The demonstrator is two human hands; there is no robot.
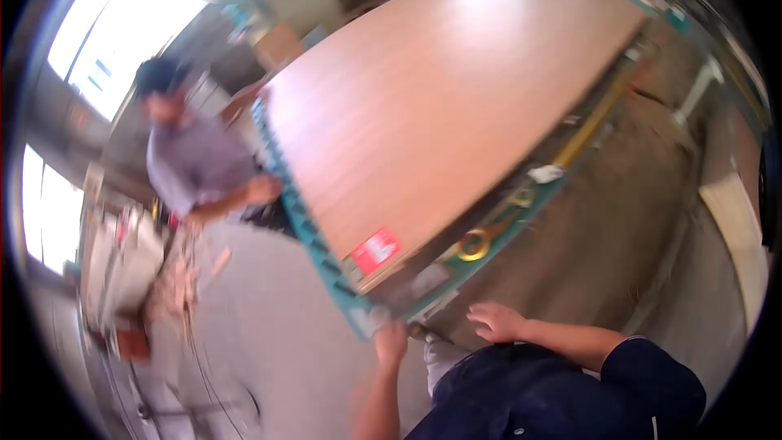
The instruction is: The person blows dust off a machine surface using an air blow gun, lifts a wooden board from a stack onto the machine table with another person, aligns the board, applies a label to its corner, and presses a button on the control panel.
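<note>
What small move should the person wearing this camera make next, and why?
Probably bring the right hand in to the green frame under the large board. That hand looks empty and hangs apart from the frame, while the left hand is already at the near corner. Blur hides whether the left one grips anything.
</note>
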